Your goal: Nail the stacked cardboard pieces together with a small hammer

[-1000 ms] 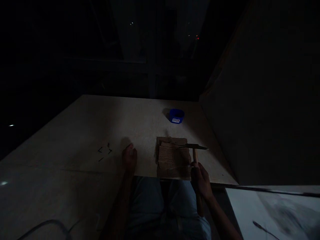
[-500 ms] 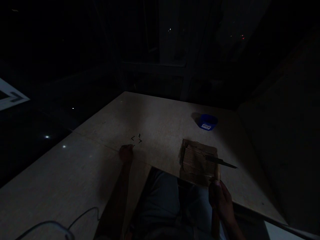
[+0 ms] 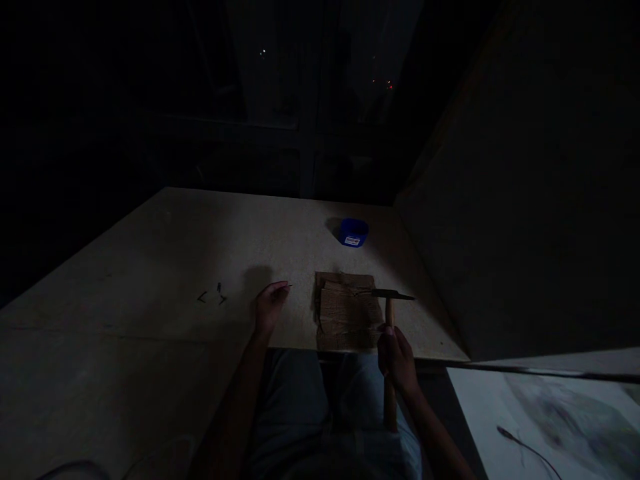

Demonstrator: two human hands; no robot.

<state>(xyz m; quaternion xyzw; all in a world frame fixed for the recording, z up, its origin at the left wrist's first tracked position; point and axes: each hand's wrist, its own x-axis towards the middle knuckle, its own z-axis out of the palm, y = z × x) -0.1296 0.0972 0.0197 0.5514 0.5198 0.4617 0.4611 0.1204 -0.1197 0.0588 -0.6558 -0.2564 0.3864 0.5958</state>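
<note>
My right hand [image 3: 396,353] is closed around the wooden handle of a hammer [image 3: 390,313]. The hammer's long, dark, narrow head lies crosswise over the right edge of a stack of brown cardboard pieces [image 3: 347,308]. Left of that stack, my left hand [image 3: 271,303] pinches a thin, dark, nail-like piece [image 3: 290,286], its tip sticking out to the right. Further left, several small dark thin pieces [image 3: 202,297] lie on the table, some in V shapes. The dim light hides their finer detail.
A blue plastic tub [image 3: 353,233] with a white label stands behind the cardboard on the pale table [image 3: 295,227]. A dark panel [image 3: 500,267] rises along the right side. A cable [image 3: 530,447] lies on a white surface at lower right.
My left hand has lifted from beside the small dark pieces and moved right towards the cardboard, carrying the thin piece. The view has turned right; my right hand still grips the hammer.
</note>
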